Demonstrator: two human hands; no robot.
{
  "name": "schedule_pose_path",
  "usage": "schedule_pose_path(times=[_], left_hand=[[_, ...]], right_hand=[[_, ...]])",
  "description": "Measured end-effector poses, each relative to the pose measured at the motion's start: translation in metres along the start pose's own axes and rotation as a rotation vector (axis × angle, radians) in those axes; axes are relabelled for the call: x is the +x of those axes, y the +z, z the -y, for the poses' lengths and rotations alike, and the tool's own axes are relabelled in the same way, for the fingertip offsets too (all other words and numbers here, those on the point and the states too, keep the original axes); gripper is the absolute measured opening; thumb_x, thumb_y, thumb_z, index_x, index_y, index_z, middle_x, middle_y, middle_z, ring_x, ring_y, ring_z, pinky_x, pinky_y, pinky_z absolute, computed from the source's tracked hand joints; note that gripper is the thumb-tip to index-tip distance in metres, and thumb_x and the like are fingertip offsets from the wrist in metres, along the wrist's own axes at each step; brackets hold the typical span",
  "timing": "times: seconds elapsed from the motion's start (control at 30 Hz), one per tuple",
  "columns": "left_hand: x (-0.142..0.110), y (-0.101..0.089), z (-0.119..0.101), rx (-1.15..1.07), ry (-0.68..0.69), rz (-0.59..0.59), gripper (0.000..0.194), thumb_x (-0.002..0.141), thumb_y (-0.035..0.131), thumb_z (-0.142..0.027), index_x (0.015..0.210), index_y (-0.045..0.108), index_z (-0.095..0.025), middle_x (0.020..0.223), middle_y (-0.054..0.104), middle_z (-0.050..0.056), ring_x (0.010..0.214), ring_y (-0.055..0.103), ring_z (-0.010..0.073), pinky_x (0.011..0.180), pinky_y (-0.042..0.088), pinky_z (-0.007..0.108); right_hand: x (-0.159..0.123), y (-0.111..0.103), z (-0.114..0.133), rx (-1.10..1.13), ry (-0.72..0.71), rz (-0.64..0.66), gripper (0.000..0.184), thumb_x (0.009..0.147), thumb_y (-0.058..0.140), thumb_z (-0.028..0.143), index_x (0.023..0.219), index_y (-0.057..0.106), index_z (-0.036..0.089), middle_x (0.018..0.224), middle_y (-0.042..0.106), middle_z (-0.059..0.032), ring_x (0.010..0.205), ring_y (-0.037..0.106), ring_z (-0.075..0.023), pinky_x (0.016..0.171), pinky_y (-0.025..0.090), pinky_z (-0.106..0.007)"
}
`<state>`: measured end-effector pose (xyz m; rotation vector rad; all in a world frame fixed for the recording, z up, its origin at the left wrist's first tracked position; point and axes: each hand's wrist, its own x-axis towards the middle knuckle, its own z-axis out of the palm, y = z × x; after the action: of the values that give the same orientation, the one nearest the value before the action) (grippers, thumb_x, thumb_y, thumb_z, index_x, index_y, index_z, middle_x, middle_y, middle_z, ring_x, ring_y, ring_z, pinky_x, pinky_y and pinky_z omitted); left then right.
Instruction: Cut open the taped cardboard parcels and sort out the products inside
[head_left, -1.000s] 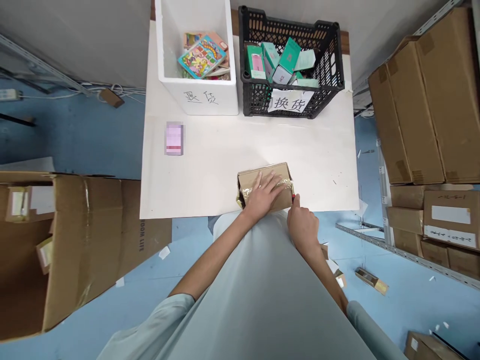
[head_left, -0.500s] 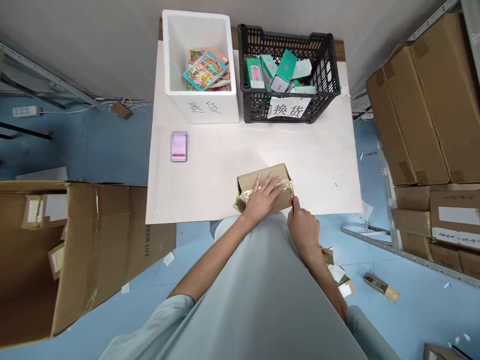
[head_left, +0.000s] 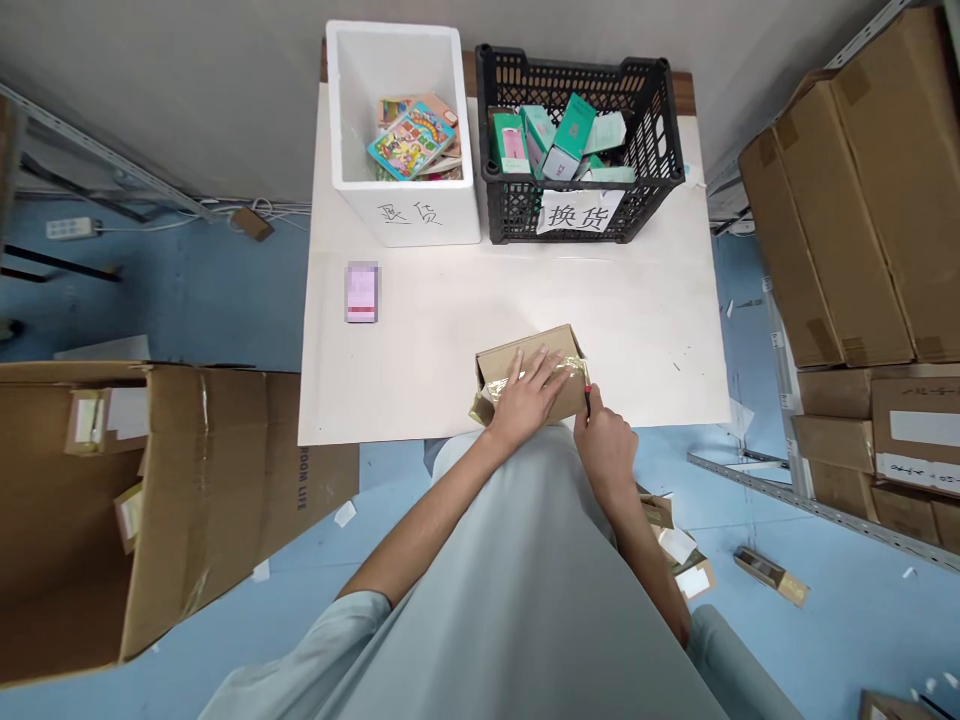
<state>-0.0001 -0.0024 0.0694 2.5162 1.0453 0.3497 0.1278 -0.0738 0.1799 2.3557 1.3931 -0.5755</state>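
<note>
A small brown cardboard box (head_left: pixel 517 352) with shiny tape across it lies at the front edge of the table. Flat on its top rests my left hand (head_left: pixel 525 398), fingers spread, pressing on the cardboard. My right hand (head_left: pixel 606 442) is closed around a small utility knife (head_left: pixel 587 396), of which a red and black part shows. The knife is at the box's right end; its blade is too small or hidden to make out.
On the white table (head_left: pixel 420 370) stand a white foam bin (head_left: pixel 427 218) of booklets and a black crate (head_left: pixel 499 215) of green boxes. A pink pad (head_left: pixel 362 292) lies left. A large open carton (head_left: pixel 225 480) flanks the table; stacked cartons (head_left: pixel 847 220) rise at right.
The view has shifted slightly. My right hand and the knife have barely moved at the box's right end; my left hand stays flat on the box.
</note>
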Motion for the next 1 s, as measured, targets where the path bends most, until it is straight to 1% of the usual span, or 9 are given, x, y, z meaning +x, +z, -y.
schedule_pose_path(times=[0.13, 0.27, 0.43, 0.57, 0.67, 0.73, 0.8, 0.9, 1.0], left_hand=[[0.004, 0.0, 0.003, 0.003, -0.005, -0.012, 0.053, 0.113, 0.047, -0.019, 0.164, 0.059, -0.028, 0.179, 0.048, 0.01, 0.173, 0.034, 0.0348, 0.142, 0.021, 0.074], [0.007, 0.001, 0.001, 0.009, -0.016, -0.007, 0.053, 0.113, 0.047, -0.02, 0.164, 0.058, -0.026, 0.179, 0.047, 0.012, 0.173, 0.032, 0.0348, 0.142, 0.019, 0.074], [0.013, 0.003, -0.002, 0.036, -0.047, 0.011, 0.056, 0.112, 0.046, -0.019, 0.167, 0.056, -0.023, 0.181, 0.043, 0.012, 0.175, 0.027, 0.0342, 0.144, 0.014, 0.07], [0.015, 0.005, -0.001, 0.028, -0.049, 0.001, 0.056, 0.112, 0.046, -0.02, 0.167, 0.056, -0.024, 0.181, 0.043, 0.011, 0.175, 0.029, 0.0345, 0.144, 0.011, 0.07], [0.012, 0.007, -0.002, 0.013, -0.044, -0.017, 0.054, 0.114, 0.044, -0.021, 0.166, 0.058, -0.022, 0.18, 0.045, 0.013, 0.173, 0.033, 0.0355, 0.143, 0.015, 0.071], [0.01, 0.008, -0.003, 0.004, -0.035, -0.027, 0.052, 0.115, 0.042, -0.022, 0.164, 0.059, -0.021, 0.179, 0.047, 0.014, 0.172, 0.036, 0.0362, 0.142, 0.018, 0.072], [0.008, 0.009, -0.002, -0.005, -0.028, -0.044, 0.051, 0.115, 0.043, -0.023, 0.163, 0.06, -0.02, 0.178, 0.048, 0.015, 0.171, 0.037, 0.0365, 0.141, 0.02, 0.072], [0.006, 0.011, 0.0, -0.024, -0.029, -0.082, 0.05, 0.114, 0.046, -0.023, 0.163, 0.061, -0.023, 0.178, 0.049, 0.013, 0.171, 0.036, 0.0361, 0.142, 0.02, 0.071], [0.006, 0.014, 0.0, -0.059, -0.029, -0.104, 0.051, 0.113, 0.05, -0.021, 0.162, 0.061, -0.025, 0.178, 0.049, 0.013, 0.173, 0.034, 0.0348, 0.142, 0.018, 0.072]], right_hand=[[0.011, 0.004, 0.002, 0.015, 0.016, -0.022, 0.056, 0.119, 0.036, 0.025, 0.174, 0.044, 0.016, 0.114, 0.083, -0.0188, 0.104, 0.084, -0.0288, 0.084, 0.057, -0.034], [0.017, 0.005, 0.002, 0.063, 0.042, -0.031, 0.056, 0.12, 0.038, 0.028, 0.174, 0.044, 0.019, 0.116, 0.084, -0.0187, 0.107, 0.083, -0.0297, 0.089, 0.058, -0.036], [0.024, 0.006, 0.011, 0.098, 0.063, -0.058, 0.056, 0.119, 0.042, 0.025, 0.175, 0.042, 0.017, 0.118, 0.083, -0.0207, 0.109, 0.083, -0.03, 0.092, 0.059, -0.036], [0.034, 0.002, 0.013, 0.048, 0.001, -0.094, 0.055, 0.116, 0.038, 0.018, 0.171, 0.047, 0.015, 0.117, 0.083, -0.0227, 0.108, 0.083, -0.0299, 0.093, 0.059, -0.037], [0.055, -0.005, 0.009, 0.002, -0.042, -0.097, 0.051, 0.114, 0.034, 0.011, 0.16, 0.056, 0.008, 0.12, 0.082, -0.0265, 0.114, 0.082, -0.0308, 0.095, 0.058, -0.037], [0.069, -0.01, 0.004, -0.013, -0.047, -0.078, 0.047, 0.112, 0.034, 0.007, 0.147, 0.065, 0.005, 0.124, 0.08, -0.0297, 0.12, 0.081, -0.0324, 0.098, 0.057, -0.038], [0.076, -0.012, -0.003, -0.009, -0.058, -0.055, 0.044, 0.112, 0.039, 0.009, 0.143, 0.069, 0.006, 0.126, 0.08, -0.0296, 0.122, 0.079, -0.0342, 0.1, 0.057, -0.04], [0.074, -0.011, -0.023, 0.072, -0.091, -0.092, 0.047, 0.113, 0.047, 0.024, 0.157, 0.064, 0.017, 0.121, 0.083, -0.0226, 0.115, 0.08, -0.0355, 0.098, 0.057, -0.043], [0.078, 0.001, -0.051, 0.207, -0.036, -0.24, 0.055, 0.116, 0.042, 0.037, 0.167, 0.057, 0.023, 0.114, 0.083, -0.0191, 0.107, 0.079, -0.0362, 0.096, 0.057, -0.044]])
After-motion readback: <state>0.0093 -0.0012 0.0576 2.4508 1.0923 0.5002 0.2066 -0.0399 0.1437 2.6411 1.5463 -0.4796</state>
